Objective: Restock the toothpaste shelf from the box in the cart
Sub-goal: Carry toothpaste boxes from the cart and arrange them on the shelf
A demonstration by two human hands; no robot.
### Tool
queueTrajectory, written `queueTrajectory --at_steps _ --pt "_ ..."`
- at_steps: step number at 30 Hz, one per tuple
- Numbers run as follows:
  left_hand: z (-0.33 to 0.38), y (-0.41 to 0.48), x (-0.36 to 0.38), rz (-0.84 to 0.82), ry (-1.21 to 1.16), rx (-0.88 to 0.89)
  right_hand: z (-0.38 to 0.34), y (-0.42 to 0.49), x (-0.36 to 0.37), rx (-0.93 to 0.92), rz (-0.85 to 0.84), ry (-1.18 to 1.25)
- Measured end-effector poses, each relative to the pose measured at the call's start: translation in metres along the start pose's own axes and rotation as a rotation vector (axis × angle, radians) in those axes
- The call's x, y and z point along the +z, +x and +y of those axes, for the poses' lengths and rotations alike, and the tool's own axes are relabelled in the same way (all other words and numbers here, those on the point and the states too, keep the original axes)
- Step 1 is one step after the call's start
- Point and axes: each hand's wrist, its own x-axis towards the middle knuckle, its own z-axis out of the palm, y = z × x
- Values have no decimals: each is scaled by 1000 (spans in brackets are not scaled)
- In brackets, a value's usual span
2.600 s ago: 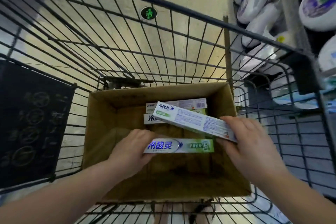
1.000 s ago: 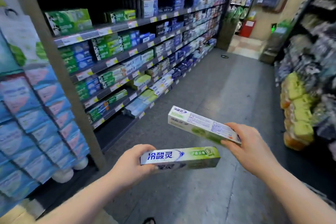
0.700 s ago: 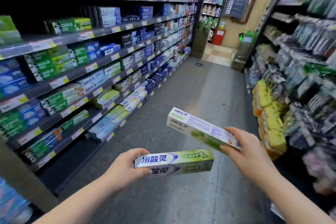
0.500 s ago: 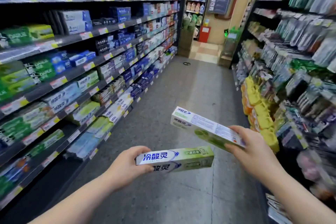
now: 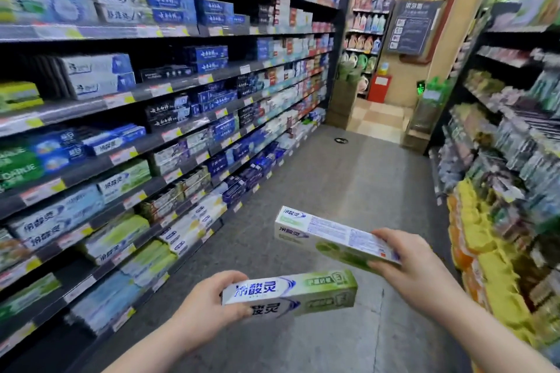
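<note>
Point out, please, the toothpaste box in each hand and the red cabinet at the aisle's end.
Left-hand toothpaste box (image 5: 291, 289): head view, top face.
Right-hand toothpaste box (image 5: 333, 233): head view, white printed face.
Red cabinet (image 5: 382, 88): head view, front panel.

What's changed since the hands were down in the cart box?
The left hand with the blue-and-green carton and the right hand with the white carton came up out of the cart and moved into the aisle, toothpaste shelves now on the left. Both grips unchanged; nothing let go.

Toothpaste shelves (image 5: 85, 105) stand left of the aisle floor (image 5: 348, 191), racks (image 5: 515, 30) right.
</note>
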Motion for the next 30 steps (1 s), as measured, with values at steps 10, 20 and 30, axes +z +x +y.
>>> queueTrajectory --at_steps 10,20,30 --pt "22 96 -4 197 -136 -182 28 184 25 -306 -190 129" --pt "-15 255 -73 243 -172 -294 6 375 92 -437 -287 134" --pt "-62 358 -168 449 -267 -394 -82 556 176 -598 -380 158"
